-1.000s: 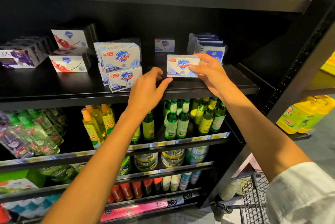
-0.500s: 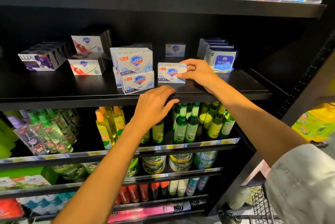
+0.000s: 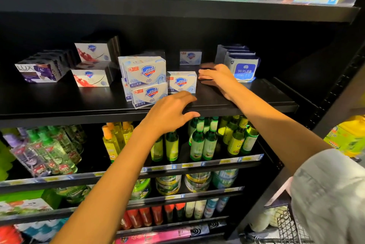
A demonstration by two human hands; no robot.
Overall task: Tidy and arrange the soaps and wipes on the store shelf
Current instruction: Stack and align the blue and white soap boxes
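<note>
**Soap box set on the shelf, both hands free**

A white-and-blue soap box (image 3: 181,82) stands upright on the black shelf (image 3: 59,103), just right of a stack of matching soap boxes (image 3: 145,79) and touching it or very nearly so. The right hand (image 3: 216,76) lies just right of this box, palm down, fingers straight and blurred, their tips near the box's right end; it holds nothing. The left hand (image 3: 169,112) hovers at the shelf's near edge in front of the box, fingers spread and loosely bent, thumb out to the right, gripping nothing.

Right of the right hand stands a row of blue-and-white wipes packs (image 3: 241,66). A single small soap box (image 3: 190,57) sits far back on the shelf. To the left are two white-and-red soap boxes (image 3: 91,66), one on the other, and further left purple Lux boxes (image 3: 42,68). On the shelf below stand green bottles (image 3: 205,141).
</note>
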